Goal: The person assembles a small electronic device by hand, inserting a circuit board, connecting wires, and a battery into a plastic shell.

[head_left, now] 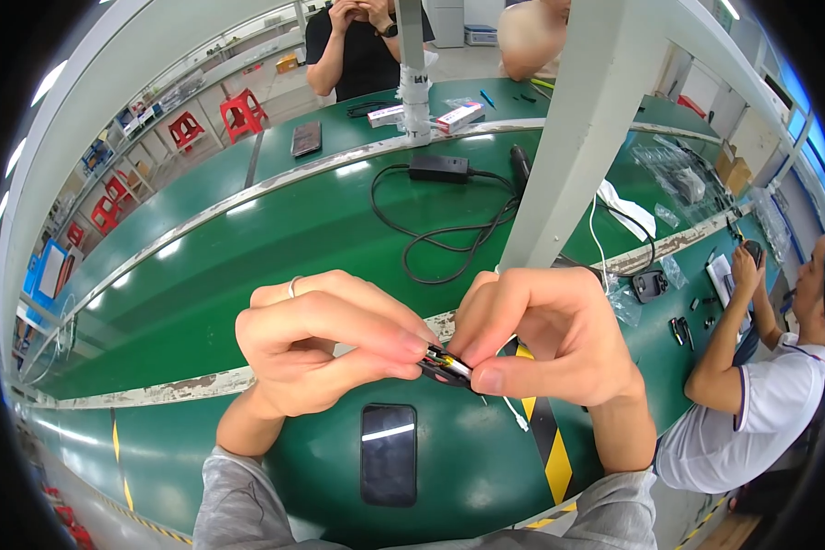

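Note:
Between my two hands is a small black plastic device point(446, 368), its casing open on a silvery part and thin yellow wires. My left hand point(325, 344) is closed, pinching the device's left end between thumb and fingers. At the other end, my right hand point(550, 344) grips it with thumb and forefinger, the remaining fingers curled. Both hands hold it up over the near green bench point(275, 495). Below them a black smartphone point(389, 455) lies flat. A white cable end point(520, 420) hangs or lies by my right hand; its upper part is hidden.
A black power adapter point(438, 169) with coiled cable lies beyond a raised metal rail point(174, 392). A thick white post point(568, 137) rises ahead to the right. At the right a co-worker point(761, 403) handles a small dark part. Plastic bags point(678, 174) lie at the far right.

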The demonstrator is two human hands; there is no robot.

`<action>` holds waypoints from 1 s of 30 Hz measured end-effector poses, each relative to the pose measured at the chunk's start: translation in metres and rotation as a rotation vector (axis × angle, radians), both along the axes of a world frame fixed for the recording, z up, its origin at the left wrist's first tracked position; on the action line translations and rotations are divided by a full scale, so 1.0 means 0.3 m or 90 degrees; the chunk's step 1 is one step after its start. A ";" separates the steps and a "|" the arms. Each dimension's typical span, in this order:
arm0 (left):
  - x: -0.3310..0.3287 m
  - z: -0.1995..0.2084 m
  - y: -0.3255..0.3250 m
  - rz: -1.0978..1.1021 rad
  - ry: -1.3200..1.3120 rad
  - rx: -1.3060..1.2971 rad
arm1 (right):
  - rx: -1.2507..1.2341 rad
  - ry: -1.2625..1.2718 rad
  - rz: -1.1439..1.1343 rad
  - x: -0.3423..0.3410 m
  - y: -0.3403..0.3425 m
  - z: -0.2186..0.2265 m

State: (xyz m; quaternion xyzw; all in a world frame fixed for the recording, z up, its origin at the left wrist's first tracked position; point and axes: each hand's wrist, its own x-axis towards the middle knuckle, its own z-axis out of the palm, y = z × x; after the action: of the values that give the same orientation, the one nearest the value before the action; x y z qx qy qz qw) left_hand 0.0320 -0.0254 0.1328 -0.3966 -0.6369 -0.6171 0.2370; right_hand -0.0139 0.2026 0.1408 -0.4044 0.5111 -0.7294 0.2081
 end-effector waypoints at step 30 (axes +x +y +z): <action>-0.029 0.030 0.017 0.126 0.184 -0.188 | 0.134 -0.061 -0.071 0.057 0.009 0.046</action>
State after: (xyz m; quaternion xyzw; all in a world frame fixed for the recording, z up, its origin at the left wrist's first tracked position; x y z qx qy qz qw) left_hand 0.0234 -0.0203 0.1419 -0.4469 -0.7154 -0.4279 0.3245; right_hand 0.0033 0.2052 0.1547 -0.3159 0.5961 -0.7005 0.2327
